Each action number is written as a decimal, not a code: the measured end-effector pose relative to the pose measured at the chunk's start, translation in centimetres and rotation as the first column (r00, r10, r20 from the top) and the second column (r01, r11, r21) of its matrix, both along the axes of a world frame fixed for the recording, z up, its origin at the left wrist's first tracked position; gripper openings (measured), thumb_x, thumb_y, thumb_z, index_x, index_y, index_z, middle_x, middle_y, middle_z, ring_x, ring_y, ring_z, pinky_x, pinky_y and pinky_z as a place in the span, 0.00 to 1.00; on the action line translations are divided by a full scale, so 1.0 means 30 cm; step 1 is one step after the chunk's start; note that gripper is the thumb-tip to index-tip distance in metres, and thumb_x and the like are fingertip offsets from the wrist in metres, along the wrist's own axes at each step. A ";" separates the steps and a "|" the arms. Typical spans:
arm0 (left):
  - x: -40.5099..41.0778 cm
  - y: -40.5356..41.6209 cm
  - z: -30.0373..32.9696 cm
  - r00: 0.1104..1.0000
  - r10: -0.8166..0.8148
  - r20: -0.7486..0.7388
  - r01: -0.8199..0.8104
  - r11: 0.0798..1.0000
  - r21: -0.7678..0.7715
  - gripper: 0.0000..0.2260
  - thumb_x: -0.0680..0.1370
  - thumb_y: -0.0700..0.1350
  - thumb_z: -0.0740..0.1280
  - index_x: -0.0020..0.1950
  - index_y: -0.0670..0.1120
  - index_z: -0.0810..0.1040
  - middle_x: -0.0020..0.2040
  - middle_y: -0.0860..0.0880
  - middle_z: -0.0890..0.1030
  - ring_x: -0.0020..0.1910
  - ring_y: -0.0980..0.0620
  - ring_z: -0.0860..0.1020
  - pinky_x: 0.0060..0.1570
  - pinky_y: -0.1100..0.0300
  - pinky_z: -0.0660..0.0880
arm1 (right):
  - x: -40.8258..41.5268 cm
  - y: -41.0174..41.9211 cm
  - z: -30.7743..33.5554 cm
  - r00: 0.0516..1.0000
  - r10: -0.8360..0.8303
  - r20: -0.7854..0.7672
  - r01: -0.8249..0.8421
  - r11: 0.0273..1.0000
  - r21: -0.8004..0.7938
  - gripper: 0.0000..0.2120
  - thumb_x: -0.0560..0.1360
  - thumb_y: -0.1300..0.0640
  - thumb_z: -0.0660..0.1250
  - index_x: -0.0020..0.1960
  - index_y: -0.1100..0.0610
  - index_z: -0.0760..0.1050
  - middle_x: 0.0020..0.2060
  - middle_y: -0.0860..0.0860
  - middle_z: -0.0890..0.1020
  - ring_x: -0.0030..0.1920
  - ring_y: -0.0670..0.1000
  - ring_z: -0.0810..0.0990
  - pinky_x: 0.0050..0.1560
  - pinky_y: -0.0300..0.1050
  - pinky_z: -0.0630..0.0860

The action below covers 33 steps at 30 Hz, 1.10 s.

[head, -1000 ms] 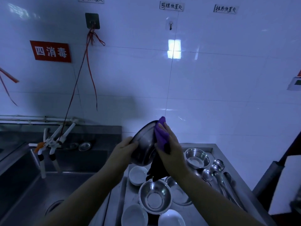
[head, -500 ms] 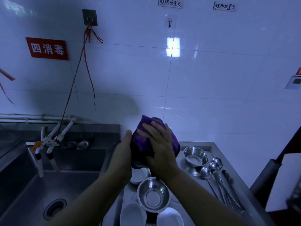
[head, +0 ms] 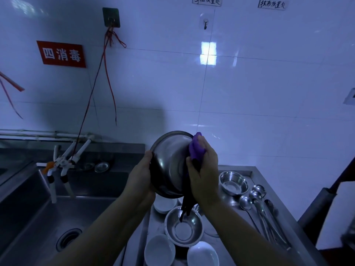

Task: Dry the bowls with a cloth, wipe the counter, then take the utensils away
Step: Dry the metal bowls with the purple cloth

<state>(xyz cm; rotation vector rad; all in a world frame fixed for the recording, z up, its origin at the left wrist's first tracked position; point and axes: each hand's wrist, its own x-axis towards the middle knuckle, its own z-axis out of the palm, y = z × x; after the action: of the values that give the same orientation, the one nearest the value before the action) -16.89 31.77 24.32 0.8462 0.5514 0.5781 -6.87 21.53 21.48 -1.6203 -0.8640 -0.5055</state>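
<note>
Steel runs through nearly everything: the sink (head: 57, 212) fills the left, and the tabletop (head: 236, 219) beside it carries the crockery along its near and right edges. Held up above the tabletop's left edge is the large steel bowl (head: 169, 164), tilted on its side with its outer wall toward the camera. The left hand (head: 141, 177) grips its left rim, fingers curled behind the edge. The right hand (head: 203, 169) presses a purple cloth (head: 196, 148) against the bowl's right side, its grip closed round the bunched fabric, whose dark tail hangs down toward a medium steel bowl (head: 183, 227) below. Three white bowls (head: 159, 250) sit at the near edge and under the raised bowl; a small steel bowl (head: 234, 182) stands toward the far right corner, with ladles and spoons (head: 257, 200) lying along the right edge.

By my reading, drying is under way, with counter wiping and utensils still to come. The likely trouble is the smooth metal slipping from the left hand's rim hold under the rubbing pressure and dropping onto the white bowls. The trailing cloth could also drag through the bowl beneath it.
</note>
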 end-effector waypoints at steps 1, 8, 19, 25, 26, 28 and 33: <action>-0.001 0.000 0.003 1.000 -0.008 0.005 0.008 1.000 -0.002 0.16 0.79 0.52 0.61 0.54 0.42 0.80 0.48 0.43 0.85 0.49 0.45 0.82 0.48 0.52 0.77 | 0.000 0.003 0.006 0.992 -0.033 0.120 0.041 0.997 -0.068 0.28 0.74 0.54 0.64 0.72 0.59 0.64 0.69 0.56 0.69 0.70 0.54 0.66 0.68 0.55 0.65; 0.000 0.021 0.042 0.989 -0.142 0.039 0.147 0.970 -0.193 0.23 0.80 0.58 0.54 0.63 0.42 0.74 0.59 0.36 0.77 0.58 0.38 0.76 0.57 0.44 0.73 | -0.032 0.011 -0.032 0.851 0.108 0.513 0.090 0.934 -0.347 0.31 0.72 0.49 0.65 0.72 0.55 0.63 0.73 0.52 0.64 0.75 0.54 0.56 0.71 0.62 0.57; 0.022 0.070 0.015 0.998 0.000 -0.058 0.010 0.985 0.175 0.17 0.80 0.55 0.58 0.50 0.43 0.79 0.43 0.46 0.85 0.42 0.50 0.84 0.39 0.57 0.77 | 0.063 -0.022 -0.014 0.921 0.171 0.350 -0.147 0.985 -0.094 0.29 0.72 0.64 0.68 0.71 0.52 0.66 0.69 0.55 0.69 0.70 0.59 0.66 0.67 0.63 0.65; 0.026 0.041 -0.039 0.989 -0.018 -0.149 0.062 0.954 0.295 0.17 0.80 0.55 0.58 0.51 0.45 0.80 0.44 0.45 0.85 0.43 0.49 0.83 0.36 0.60 0.77 | 0.052 0.007 0.132 0.937 0.191 0.293 -0.111 0.957 -0.268 0.20 0.71 0.56 0.64 0.62 0.54 0.75 0.60 0.48 0.78 0.62 0.48 0.74 0.63 0.51 0.71; 0.028 0.039 -0.040 0.988 -0.029 -0.149 0.073 0.952 0.298 0.17 0.80 0.55 0.58 0.52 0.45 0.80 0.45 0.44 0.85 0.45 0.48 0.83 0.39 0.58 0.76 | 0.046 0.011 0.145 0.905 0.223 0.362 -0.085 0.929 -0.359 0.21 0.70 0.54 0.62 0.62 0.55 0.76 0.60 0.48 0.79 0.63 0.49 0.74 0.64 0.50 0.70; 0.028 0.042 -0.036 0.988 -0.054 -0.145 0.094 0.954 0.284 0.18 0.80 0.55 0.59 0.53 0.43 0.80 0.46 0.43 0.85 0.47 0.47 0.83 0.43 0.56 0.76 | 0.045 0.013 0.157 0.860 0.296 0.416 -0.075 0.878 -0.472 0.23 0.69 0.52 0.60 0.62 0.56 0.76 0.60 0.49 0.79 0.64 0.50 0.73 0.66 0.45 0.67; 0.043 0.082 -0.002 0.990 -0.010 -0.143 0.031 0.989 0.145 0.17 0.78 0.55 0.62 0.47 0.41 0.80 0.39 0.43 0.85 0.41 0.46 0.83 0.37 0.57 0.76 | 0.096 -0.019 0.168 0.951 0.306 0.033 -0.284 0.915 -0.286 0.14 0.72 0.57 0.65 0.57 0.59 0.78 0.55 0.52 0.81 0.57 0.52 0.77 0.61 0.47 0.71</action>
<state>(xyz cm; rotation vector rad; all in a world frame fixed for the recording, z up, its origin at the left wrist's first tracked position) -15.61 34.23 24.26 1.0374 0.6349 0.5472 -3.99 20.97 26.53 -1.6890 -1.2611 -0.2406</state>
